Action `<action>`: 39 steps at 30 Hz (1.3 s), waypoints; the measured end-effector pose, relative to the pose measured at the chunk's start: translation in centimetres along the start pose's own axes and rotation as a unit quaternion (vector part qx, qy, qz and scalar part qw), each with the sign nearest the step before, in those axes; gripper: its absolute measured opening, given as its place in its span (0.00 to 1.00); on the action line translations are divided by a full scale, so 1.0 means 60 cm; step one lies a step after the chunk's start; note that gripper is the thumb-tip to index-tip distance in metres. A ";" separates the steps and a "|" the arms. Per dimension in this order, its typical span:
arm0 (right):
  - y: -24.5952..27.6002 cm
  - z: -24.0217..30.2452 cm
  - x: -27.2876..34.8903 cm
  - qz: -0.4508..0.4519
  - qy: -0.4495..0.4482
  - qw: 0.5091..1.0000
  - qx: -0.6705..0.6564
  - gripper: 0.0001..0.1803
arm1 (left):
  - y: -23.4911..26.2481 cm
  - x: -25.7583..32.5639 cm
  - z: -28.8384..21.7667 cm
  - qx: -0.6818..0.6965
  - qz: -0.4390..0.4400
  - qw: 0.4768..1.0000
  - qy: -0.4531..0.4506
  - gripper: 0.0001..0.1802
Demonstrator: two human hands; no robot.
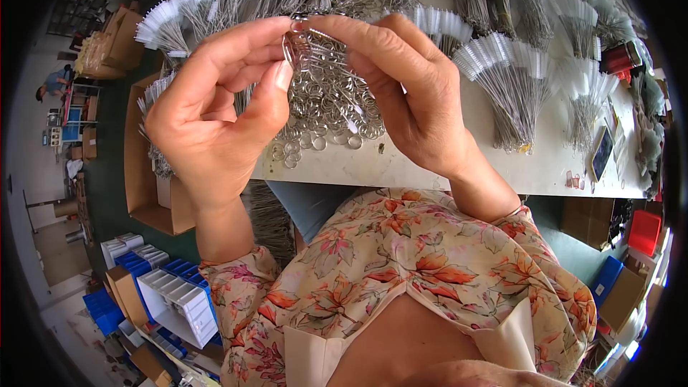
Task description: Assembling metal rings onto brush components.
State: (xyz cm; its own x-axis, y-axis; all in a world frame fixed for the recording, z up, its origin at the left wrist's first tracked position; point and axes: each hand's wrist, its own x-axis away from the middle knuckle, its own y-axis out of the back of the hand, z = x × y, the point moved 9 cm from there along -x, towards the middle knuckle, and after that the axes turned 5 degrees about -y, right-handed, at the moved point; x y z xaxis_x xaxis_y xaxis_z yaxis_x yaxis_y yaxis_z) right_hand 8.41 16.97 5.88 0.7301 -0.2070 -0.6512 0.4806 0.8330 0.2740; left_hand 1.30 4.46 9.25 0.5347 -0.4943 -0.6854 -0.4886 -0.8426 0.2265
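Your left hand (222,100) pinches a thin, curved silver wire piece (287,46) between thumb and forefinger, so it sits at the fingertips, between both hands. Your right hand (408,79) brings its forefinger to the top; its thumb is hidden, so you cannot tell its grip. Beyond them, small round silver metal rings (307,129) lie heaped on the pale counter (423,172), near white-bristled wire brushes (502,86).

held wire (285,47) partly hidden, person (54,84) tiny

Glossy metal rings (317,111), matt cardboard box (136,165)
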 end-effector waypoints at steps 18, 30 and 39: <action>0.004 0.000 0.012 -0.076 0.030 0.996 0.044 0.24 | -0.013 -0.003 0.016 -0.002 -0.003 1.000 -0.010 0.16; 0.010 -0.025 0.010 -0.097 0.002 0.993 -0.064 0.10 | -0.035 -0.025 0.018 -0.136 0.136 0.981 -0.030 0.07; 0.020 -0.032 0.001 -0.091 0.001 0.995 -0.043 0.09 | -0.045 0.004 0.074 -0.035 0.159 0.968 0.191 0.06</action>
State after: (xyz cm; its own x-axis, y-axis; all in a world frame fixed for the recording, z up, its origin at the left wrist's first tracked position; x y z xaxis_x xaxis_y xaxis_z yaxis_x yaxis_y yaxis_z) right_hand 8.10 18.97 4.80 0.6332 -0.3574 -0.6865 0.5620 0.8222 0.0903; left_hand -0.32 7.60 5.40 0.5881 -0.7623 -0.2704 -0.6289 -0.6412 0.4397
